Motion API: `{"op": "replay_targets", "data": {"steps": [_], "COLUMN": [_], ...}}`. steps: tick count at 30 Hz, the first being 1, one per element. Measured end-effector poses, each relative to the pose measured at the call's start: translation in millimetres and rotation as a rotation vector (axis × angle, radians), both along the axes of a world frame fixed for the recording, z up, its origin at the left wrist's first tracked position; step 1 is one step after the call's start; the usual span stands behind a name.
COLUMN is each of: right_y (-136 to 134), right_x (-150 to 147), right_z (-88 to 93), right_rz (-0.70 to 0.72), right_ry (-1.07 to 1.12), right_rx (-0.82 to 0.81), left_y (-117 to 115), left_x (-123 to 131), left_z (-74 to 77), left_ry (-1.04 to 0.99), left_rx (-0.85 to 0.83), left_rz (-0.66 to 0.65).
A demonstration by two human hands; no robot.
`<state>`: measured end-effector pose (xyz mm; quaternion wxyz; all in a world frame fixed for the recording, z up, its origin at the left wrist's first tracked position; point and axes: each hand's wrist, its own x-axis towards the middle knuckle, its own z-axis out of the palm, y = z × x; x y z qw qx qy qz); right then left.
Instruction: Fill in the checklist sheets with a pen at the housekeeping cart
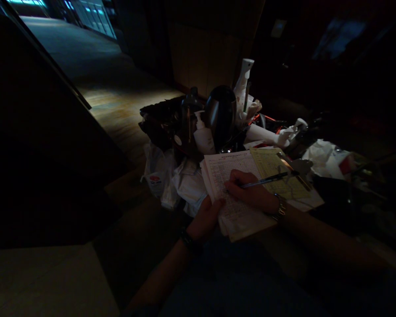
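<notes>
My right hand (251, 193) is closed around a pen (265, 179), its fingers resting on a printed form with a grid of rows. The form is the top sheet of a paper stack (240, 220). With its thumb on top, my left hand (206, 218) grips the lower left edge of that stack; its other fingers are hidden underneath. To the right of the white form lies a yellow sheet (270, 160), under the metal clip (293, 171) of what looks like a clipboard. The writing is too dim to read.
Beyond the papers, a crowded cart holds a white pump bottle (203, 136), a dark rounded kettle-like vessel (221, 112) and a white spray bottle (242, 88). A plastic bag (158, 171) hangs at its left side. Carpeted floor (108, 101) runs to the upper left, beside a dark panel.
</notes>
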<state>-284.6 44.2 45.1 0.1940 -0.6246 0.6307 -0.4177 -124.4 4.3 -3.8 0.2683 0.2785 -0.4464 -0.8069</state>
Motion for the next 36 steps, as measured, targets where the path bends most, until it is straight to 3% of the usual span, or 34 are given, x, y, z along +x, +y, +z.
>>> {"op": "replay_targets", "data": {"steps": [6,15,36], "right_y": [-0.5,-0.5,-1.0], "right_x": [0.3,1.2,-0.6], "right_z": [-0.9,-4.5,-4.0], "right_rz": [-0.002,-0.038,-0.016], "right_ry": [0.006,0.118,0.086], "right_rx": [0.004,-0.027,0.003], "left_y": [-1.7,-0.8,-1.9], "left_x": [-2.6,-1.6,-2.4], "left_z": [-8.1,-3.9,-7.5], "left_ry": [0.004,0.054,0.034], "left_rx": [-0.046,-0.036,-0.024], "left_rz": [-0.036,-0.035,-0.039]}}
